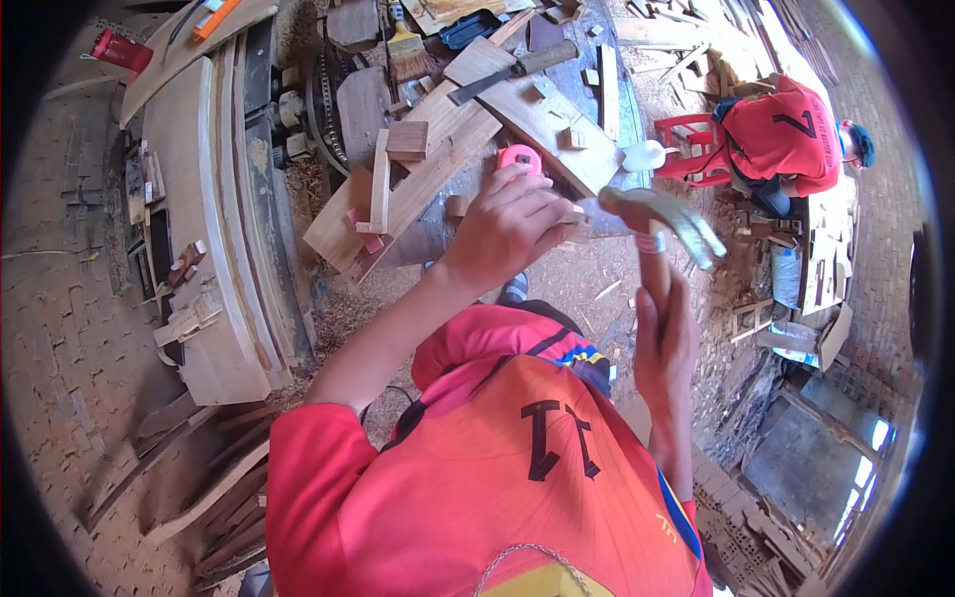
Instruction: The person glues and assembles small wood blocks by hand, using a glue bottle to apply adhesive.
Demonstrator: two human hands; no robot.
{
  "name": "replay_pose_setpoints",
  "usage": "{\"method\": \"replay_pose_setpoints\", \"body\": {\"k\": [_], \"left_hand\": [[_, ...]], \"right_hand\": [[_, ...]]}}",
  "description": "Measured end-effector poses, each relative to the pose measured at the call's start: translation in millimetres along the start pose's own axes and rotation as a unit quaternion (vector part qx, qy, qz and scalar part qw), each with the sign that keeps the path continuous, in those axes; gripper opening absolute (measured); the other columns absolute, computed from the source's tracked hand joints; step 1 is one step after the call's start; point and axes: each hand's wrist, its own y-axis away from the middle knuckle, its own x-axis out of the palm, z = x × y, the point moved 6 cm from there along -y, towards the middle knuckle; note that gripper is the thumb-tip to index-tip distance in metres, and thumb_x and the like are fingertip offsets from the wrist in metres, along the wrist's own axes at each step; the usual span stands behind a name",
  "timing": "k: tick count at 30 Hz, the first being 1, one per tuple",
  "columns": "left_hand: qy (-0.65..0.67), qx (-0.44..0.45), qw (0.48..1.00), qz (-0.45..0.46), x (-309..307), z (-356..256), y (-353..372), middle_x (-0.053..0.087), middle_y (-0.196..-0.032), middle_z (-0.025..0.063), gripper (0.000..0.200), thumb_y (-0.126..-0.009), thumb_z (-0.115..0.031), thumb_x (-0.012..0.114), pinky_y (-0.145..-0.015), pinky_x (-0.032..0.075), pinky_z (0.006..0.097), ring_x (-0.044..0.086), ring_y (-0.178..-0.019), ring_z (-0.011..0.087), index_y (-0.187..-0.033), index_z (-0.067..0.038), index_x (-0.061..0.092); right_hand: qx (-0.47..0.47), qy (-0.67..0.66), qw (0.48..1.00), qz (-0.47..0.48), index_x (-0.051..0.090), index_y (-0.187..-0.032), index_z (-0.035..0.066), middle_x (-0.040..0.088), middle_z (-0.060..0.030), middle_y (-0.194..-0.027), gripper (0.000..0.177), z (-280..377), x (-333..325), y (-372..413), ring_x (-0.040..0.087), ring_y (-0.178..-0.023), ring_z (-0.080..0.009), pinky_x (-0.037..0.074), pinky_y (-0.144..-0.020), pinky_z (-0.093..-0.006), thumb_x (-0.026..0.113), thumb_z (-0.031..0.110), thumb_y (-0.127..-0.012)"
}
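My right hand (665, 333) is closed round the wooden handle of a claw hammer (652, 267), whose metal head is raised and blurred by motion. To the left of the hammer, my left hand (512, 221) has its fingers curled over a small wooden piece (574, 215) at the fingertips, mostly hidden by the hand. Just beyond the left knuckles lies a pink tape measure (519, 157). A wide wooden board (542, 124) slants across the workbench behind it. Past the hammer head sits a white plastic bottle (644, 155).
On the bench lie a chisel with a wooden handle (545, 58), a paintbrush (408, 55), a wooden block (407, 140) and several offcuts. At the right, a co-worker in a red shirt (791, 134) sits by a red plastic chair (686, 149). Long planks (214, 229) stand at the left.
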Motion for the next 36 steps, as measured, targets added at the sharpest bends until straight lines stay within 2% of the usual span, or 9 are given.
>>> {"method": "replay_pose_setpoints", "body": {"k": [3,9,12,16,23,25,30,34,36], "left_hand": [[-0.01,-0.002,1.0,0.005,-1.3,0.0,-0.2,0.074,-0.095,0.004,0.022,-0.088,-0.03,0.082,-0.105,0.048,0.0447,0.069,-0.105,0.0234,-0.099,-0.012,0.077],[-0.026,-0.015,0.999,0.014,-1.2,0.5,-5.8,0.074,-0.096,0.0028,0.032,-0.087,-0.04,0.082,-0.104,0.047,0.0443,0.067,-0.106,0.0236,-0.099,-0.011,0.077],[-0.031,-0.023,0.999,0.016,1.0,0.6,-8.7,0.074,-0.098,0.0028,0.045,-0.084,-0.052,0.082,-0.106,0.045,0.0458,0.066,-0.108,0.0245,-0.101,-0.01,0.077],[-0.056,-0.054,0.997,0.024,3.0,-5.1,-11.1,0.073,-0.111,0.0052,0.064,-0.08,-0.064,0.081,-0.111,0.042,0.0481,0.063,-0.115,0.0269,-0.112,-0.009,0.076],[-0.211,-0.124,0.969,-0.013,1.0,-20.6,-10.1,0.06,-0.142,0.0151,0.113,-0.08,-0.089,0.06,-0.117,0.036,0.0528,0.052,-0.134,0.0348,-0.151,-0.002,0.05],[-0.236,-0.168,0.956,-0.046,-3.3,-28.3,-3.2,0.058,-0.145,0.0162,0.116,-0.081,-0.09,0.057,-0.118,0.033,0.0542,0.049,-0.137,0.0362,-0.153,0.0,0.045],[-0.272,-0.314,0.903,-0.114,-8.0,-48.3,19.4,0.054,-0.148,0.021,0.119,-0.088,-0.091,0.042,-0.119,0.026,0.0527,0.044,-0.141,0.0376,-0.158,0.005,0.035],[-0.261,-0.381,0.867,-0.186,-5.4,-64.8,32.0,0.053,-0.149,0.0221,0.108,-0.098,-0.083,0.02,-0.119,0.024,0.0515,0.044,-0.141,0.0361,-0.159,0.005,0.033],[-0.248,-0.387,0.858,-0.229,-1.2,-65.5,42.6,0.054,-0.145,0.0218,0.098,-0.102,-0.077,0.019,-0.117,0.024,0.051,0.045,-0.138,0.0359,-0.16,0.001,0.035]], "right_hand": [[0.093,-0.106,0.989,-0.04,0.049,-0.141,0.004,0.067,-0.0151,-0.089,0.039,-22.8,-4.7,-2.2,0.064,-0.077,-0.0206,0.048,-0.07,-0.0358,0.061,0.018,-0.107],[0.192,-0.149,0.965,-0.095,0.052,-0.137,0.011,0.067,-0.0081,-0.091,0.049,-58.7,-36.5,-21.3,0.064,-0.075,-0.0106,0.046,-0.056,-0.0271,0.078,0.009,-0.095],[0.072,-0.156,0.977,-0.124,0.055,-0.135,0.011,0.067,-0.0065,-0.092,0.047,-80.7,-61.0,-60.4,0.065,-0.074,-0.0076,0.045,-0.05,-0.0235,0.079,0.009,-0.094],[0.003,0.009,0.996,-0.083,0.061,-0.133,0.005,0.072,-0.0088,-0.109,0.045,-120.3,-92.4,-143.4,0.063,-0.086,-0.0143,0.051,-0.078,-0.0313,0.078,0.02,-0.095],[-0.086,-0.005,0.993,0.074,0.064,-0.13,0.0,0.075,-0.0187,-0.106,0.055,-224.2,0.3,-303.2,0.072,-0.095,-0.0271,0.055,-0.084,-0.0392,0.081,0.033,-0.089],[-0.088,-0.028,0.988,0.12,0.065,-0.126,-0.001,0.075,-0.0247,-0.104,0.054,-221.3,30.0,-336.5,0.074,-0.095,-0.037,0.055,-0.084,-0.0445,0.079,0.037,-0.089],[-0.099,-0.102,0.981,0.129,0.062,-0.129,-0.003,0.072,-0.0244,-0.106,0.056,-210.8,104.7,-392.6,0.07,-0.097,-0.0373,0.054,-0.087,-0.0451,0.073,0.039,-0.094],[-0.234,-0.071,0.968,0.054,0.062,-0.132,-0.002,0.067,-0.0248,-0.115,0.058,-183.8,128.9,-411.3,0.07,-0.098,-0.0415,0.056,-0.088,-0.0457,0.074,0.041,-0.095],[-0.191,-0.074,0.971,0.126,0.062,-0.133,0.0,0.064,-0.0249,-0.117,0.057,-191.0,136.2,-419.6,0.067,-0.104,-0.0416,0.054,-0.092,-0.0462,0.074,0.041,-0.096]]}}
